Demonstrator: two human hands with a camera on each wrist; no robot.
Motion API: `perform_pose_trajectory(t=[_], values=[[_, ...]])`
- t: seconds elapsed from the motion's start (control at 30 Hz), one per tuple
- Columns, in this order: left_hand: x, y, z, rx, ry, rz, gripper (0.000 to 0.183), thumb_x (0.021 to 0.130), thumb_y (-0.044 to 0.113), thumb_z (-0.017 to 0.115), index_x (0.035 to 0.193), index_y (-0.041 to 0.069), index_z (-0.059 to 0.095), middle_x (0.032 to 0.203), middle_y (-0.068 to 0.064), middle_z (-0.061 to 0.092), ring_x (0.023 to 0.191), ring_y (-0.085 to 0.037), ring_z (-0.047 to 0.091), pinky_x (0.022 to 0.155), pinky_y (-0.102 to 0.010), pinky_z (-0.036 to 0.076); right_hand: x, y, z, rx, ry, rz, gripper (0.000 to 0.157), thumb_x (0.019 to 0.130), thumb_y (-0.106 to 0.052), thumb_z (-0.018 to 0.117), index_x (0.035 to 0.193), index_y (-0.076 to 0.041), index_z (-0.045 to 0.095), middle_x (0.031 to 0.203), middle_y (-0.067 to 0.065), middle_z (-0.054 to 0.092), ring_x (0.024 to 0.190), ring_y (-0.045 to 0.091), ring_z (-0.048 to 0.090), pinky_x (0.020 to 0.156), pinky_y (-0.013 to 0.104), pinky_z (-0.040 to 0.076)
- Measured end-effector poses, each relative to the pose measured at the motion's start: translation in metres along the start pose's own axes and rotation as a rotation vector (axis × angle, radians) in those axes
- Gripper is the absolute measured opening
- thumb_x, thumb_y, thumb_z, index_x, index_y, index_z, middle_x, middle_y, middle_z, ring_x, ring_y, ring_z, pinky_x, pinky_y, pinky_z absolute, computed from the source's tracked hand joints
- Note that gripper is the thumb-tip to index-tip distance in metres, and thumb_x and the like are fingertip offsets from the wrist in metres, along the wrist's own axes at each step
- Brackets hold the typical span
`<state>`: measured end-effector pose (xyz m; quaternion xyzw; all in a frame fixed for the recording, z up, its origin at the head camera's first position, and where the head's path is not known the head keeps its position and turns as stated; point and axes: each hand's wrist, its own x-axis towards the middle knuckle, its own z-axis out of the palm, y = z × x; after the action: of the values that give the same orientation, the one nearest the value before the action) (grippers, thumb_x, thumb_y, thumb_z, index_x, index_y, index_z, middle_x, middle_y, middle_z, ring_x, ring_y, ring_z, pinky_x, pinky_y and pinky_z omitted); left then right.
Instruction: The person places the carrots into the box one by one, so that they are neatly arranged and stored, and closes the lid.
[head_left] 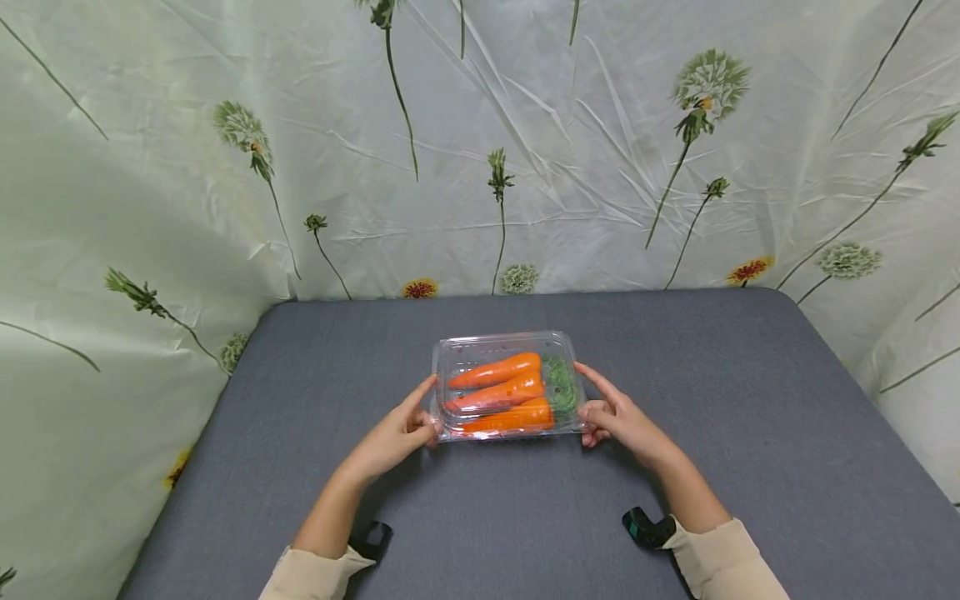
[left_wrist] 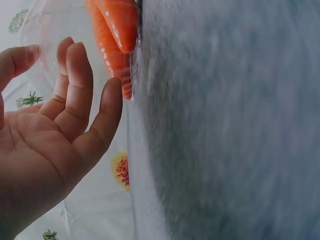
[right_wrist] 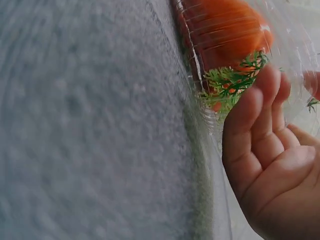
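A clear plastic clamshell box (head_left: 495,340) lies on the table between both hands. Inside are three orange carrots (head_left: 506,392), tips to the left, with green leafy tops (head_left: 559,387) on the right. My left hand (head_left: 393,433) holds the box's left end, index finger extended along its side and thumb at the front corner. At the right end, my right hand (head_left: 618,417) holds it in a mirrored way, with its other fingers bent below. Through the plastic, carrot tips (left_wrist: 117,65) show in the left wrist view and leafy greens (right_wrist: 232,82) in the right wrist view.
The table (head_left: 495,517) is covered in grey-blue cloth. Behind it and at the sides hangs a pale curtain (head_left: 450,208) printed with dandelions. Dark wrist-worn devices (head_left: 647,529) sit near both beige sleeves (head_left: 723,562).
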<state>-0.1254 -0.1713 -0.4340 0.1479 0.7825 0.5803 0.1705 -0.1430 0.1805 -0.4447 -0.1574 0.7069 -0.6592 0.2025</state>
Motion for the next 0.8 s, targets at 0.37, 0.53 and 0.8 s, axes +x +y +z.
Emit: perform_pose_trajectory(t=[0.37,0.53,0.8], values=[[-0.0002,-0.0041,0.006,-0.25,0.004,-0.045,0.076,0.085,-0.002,0.053,0.145,0.017,0.01,0.066,-0.01,0.057,0.061,-0.018,0.057,0.061,-0.032,0.049,-0.0016,0.0047,0.0026,0.11,-0.041,0.047,0.073,0.09,-0.007,0.051,0.144,-0.029,0.009,0.055,0.007,0.051,0.044,0.016,0.05,0.043,0.034,0.046],[-0.0007,-0.0055,0.0071,-0.269,0.017,-0.056,0.077,0.084,-0.004,0.052,0.144,0.019,0.01,0.065,-0.01,0.057,0.059,-0.018,0.056,0.058,-0.031,0.049,-0.0013,0.007,0.0033,0.156,-0.05,0.033,0.076,0.089,-0.004,0.052,0.144,-0.029,0.008,0.055,0.006,0.052,0.045,0.015,0.051,0.042,0.029,0.044],[-0.0001,-0.0079,0.0082,-0.291,0.025,-0.037,0.077,0.084,-0.005,0.052,0.144,0.02,0.011,0.064,-0.009,0.057,0.057,-0.017,0.056,0.055,-0.03,0.048,-0.0008,0.0102,0.004,0.227,-0.054,-0.001,0.077,0.088,0.001,0.051,0.145,-0.025,0.007,0.056,0.004,0.053,0.045,0.012,0.051,0.042,0.024,0.042]])
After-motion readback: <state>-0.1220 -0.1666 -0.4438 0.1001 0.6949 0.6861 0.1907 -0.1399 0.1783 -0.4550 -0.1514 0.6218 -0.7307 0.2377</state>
